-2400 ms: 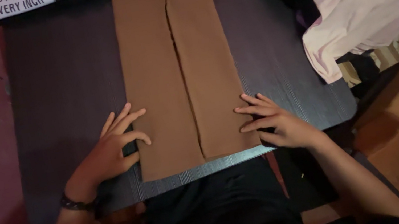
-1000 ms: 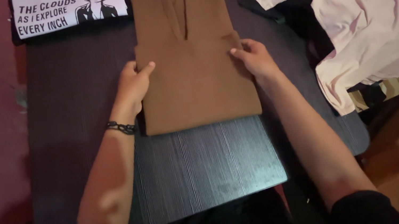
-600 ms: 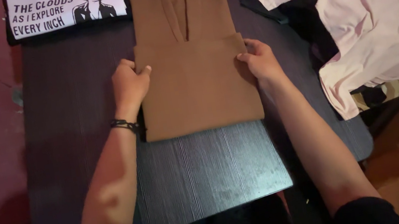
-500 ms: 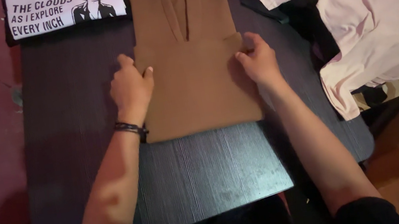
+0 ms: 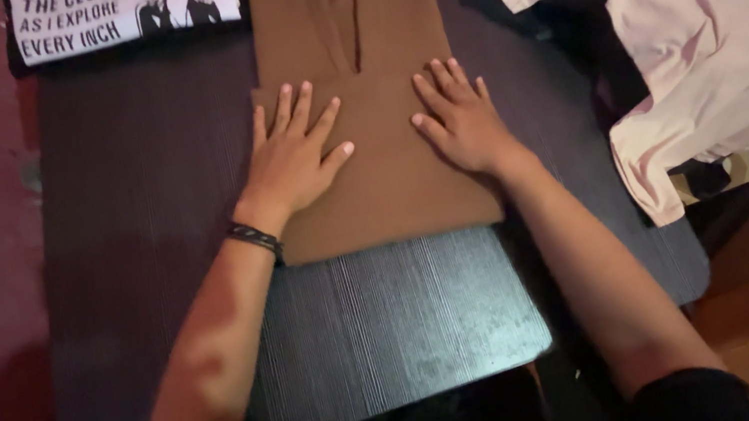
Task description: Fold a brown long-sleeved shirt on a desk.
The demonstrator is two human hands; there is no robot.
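While both palms lie flat on the folded brown trousers (image 5: 375,154), neither hand grips anything: the fingers are spread wide and pressed down on the cloth, with nothing held between them. The left hand (image 5: 297,157) rests on the left half of the upper fold, its fingertips reaching to the fold's far edge; the right hand (image 5: 456,121) mirrors it on the right half, with a narrow strip of cloth bare between the two.

Seen from above, the trousers sit in the middle of the dark wood-grain surface (image 5: 393,319), their long axis running straight away from the person. The doubled part lies under the hands, and a single layer with a centre slit sticks out beyond the fingertips toward the far edge. Both hands are equally near that far section, which lies directly ahead of them.

Off to the far left lies a folded black shirt with a white printed panel (image 5: 123,9). A loose pale pink shirt (image 5: 707,13) is heaped at the right, well apart from the hands. A dark bracelet (image 5: 254,239) circles the left wrist.
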